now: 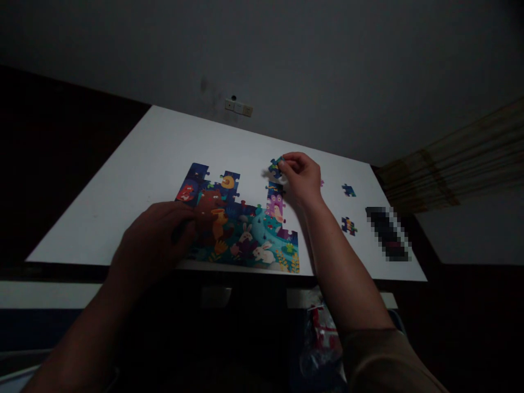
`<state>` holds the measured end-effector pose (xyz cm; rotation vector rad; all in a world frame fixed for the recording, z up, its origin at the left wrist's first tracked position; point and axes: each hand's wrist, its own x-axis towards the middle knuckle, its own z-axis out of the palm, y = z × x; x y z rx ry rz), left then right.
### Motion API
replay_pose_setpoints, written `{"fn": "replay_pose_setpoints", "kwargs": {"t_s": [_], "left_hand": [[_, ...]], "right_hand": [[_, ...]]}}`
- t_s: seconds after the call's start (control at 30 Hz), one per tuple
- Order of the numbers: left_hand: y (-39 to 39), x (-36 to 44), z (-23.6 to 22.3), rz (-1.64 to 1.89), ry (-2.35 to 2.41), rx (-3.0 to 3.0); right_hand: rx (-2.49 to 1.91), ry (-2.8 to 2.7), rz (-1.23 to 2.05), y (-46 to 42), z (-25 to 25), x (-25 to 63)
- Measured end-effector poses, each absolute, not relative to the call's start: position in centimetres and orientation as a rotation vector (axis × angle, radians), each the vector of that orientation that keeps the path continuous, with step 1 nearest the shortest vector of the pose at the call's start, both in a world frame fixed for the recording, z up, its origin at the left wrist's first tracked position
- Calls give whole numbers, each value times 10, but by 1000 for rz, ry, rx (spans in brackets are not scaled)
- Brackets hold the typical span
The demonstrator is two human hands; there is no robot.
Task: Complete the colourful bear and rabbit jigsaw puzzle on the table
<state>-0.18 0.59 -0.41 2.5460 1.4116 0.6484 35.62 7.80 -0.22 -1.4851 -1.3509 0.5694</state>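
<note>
A partly joined jigsaw puzzle (pixel 245 234) with bright cartoon animals lies flat on the white table (pixel 114 180). My right hand (pixel 302 174) pinches a blue-green puzzle piece (pixel 275 167) between thumb and fingers, just beyond the top of the column with the purple creature. That piece is slightly tilted, and its shadow falls on the table. My left hand (pixel 164 234) rests at the puzzle's left side, its fingers bent and apart from the thumb, holding nothing that I can see. It covers the puzzle's lower left corner.
Two loose puzzle pieces, one dark blue (pixel 349 190) and one multicoloured (pixel 349 225), lie to the right. A pink bit shows behind my right wrist. A pixelated dark object (pixel 388 233) lies near the right edge. Below the table is a clear plastic bag (pixel 321 338).
</note>
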Motion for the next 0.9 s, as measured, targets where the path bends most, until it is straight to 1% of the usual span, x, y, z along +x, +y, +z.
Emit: {"fn": "replay_pose_setpoints", "kwargs": {"t_s": [0.2,0.33,0.53,0.77,0.9], "left_hand": [[5,-1,-4,624,1421,2546],[4,0,-3,637,1422,2531],[4,-1,-1,645,1425,2528],[5,-2,-4,620,1421,2536],[5,-3,-8,641,1435,2530]], "right_hand": [[-1435,-1632,693,75,-12,348],[-1440,-1894,577,71,-11,347],[-1523,-2086,362,68,-2,350],[-1540,-2081,281,65,6,356],[-1479,-2172,294,62,10,362]]}}
